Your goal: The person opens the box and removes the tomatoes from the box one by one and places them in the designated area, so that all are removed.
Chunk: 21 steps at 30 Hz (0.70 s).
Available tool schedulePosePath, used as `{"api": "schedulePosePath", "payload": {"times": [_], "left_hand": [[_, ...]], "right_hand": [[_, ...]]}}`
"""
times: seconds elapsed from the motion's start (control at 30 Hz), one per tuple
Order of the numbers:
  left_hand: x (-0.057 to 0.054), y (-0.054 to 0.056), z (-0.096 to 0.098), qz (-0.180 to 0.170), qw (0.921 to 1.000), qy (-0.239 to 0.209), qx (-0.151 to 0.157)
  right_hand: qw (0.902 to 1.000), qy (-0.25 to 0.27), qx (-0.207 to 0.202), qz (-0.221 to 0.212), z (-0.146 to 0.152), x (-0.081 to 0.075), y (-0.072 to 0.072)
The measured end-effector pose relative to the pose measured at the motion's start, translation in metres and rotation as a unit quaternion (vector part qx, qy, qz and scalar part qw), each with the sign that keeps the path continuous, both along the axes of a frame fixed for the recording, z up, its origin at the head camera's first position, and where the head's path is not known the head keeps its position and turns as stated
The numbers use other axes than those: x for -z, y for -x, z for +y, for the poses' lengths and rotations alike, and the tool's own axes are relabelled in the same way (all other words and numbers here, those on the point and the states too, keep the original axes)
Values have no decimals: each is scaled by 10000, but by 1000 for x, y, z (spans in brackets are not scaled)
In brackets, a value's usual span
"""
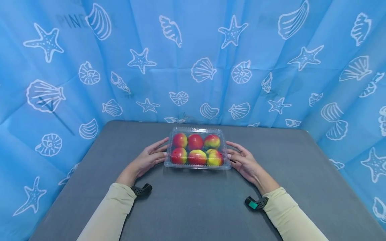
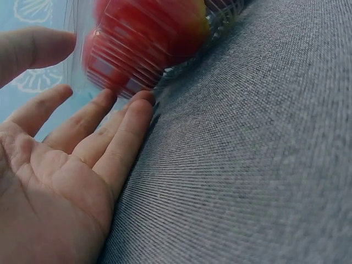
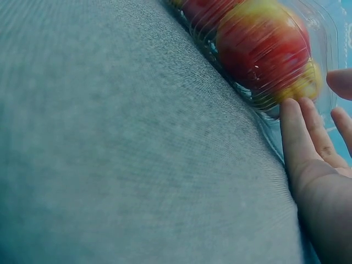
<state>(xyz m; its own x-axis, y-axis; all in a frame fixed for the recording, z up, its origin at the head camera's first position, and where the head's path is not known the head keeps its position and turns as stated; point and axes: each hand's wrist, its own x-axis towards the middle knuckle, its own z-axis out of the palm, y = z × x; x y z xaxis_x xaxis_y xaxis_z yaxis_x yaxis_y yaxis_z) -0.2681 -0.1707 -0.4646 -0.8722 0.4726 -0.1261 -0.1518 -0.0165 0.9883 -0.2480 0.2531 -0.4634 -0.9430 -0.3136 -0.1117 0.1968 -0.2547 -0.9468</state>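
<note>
A clear plastic clamshell box [image 1: 198, 167] sits on the grey table, holding several red and yellow apples [image 1: 195, 142] in two rows. My left hand [image 1: 146, 160] is at its left side, fingers extended and fingertips right at the ribbed wall. In the left wrist view the thumb [image 2: 41, 48] stands apart from the other fingers, palm facing the box. On the opposite side, my right hand [image 1: 245, 164] has its extended fingertips at the right wall. The right wrist view shows two fingertips against the plastic beside a red and yellow apple [image 3: 264, 47].
The grey cloth-covered table [image 1: 193, 204] stretches in front of and around the box. Behind it hangs a blue curtain [image 1: 181, 77] with white shells and starfish. Black bands [image 1: 142, 190] are worn on both wrists.
</note>
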Motion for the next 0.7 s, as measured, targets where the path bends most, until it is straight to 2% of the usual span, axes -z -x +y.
{"api": "schedulePosePath", "payload": {"times": [0.33, 0.7], "left_hand": [[0, -1, -1, 7, 9998, -210, 72], [-1, -1, -2, 67, 9999, -152, 7]], "right_hand": [[10000, 5, 3, -86, 0, -1, -1], [9997, 210, -9, -78, 1, -1, 0]]}}
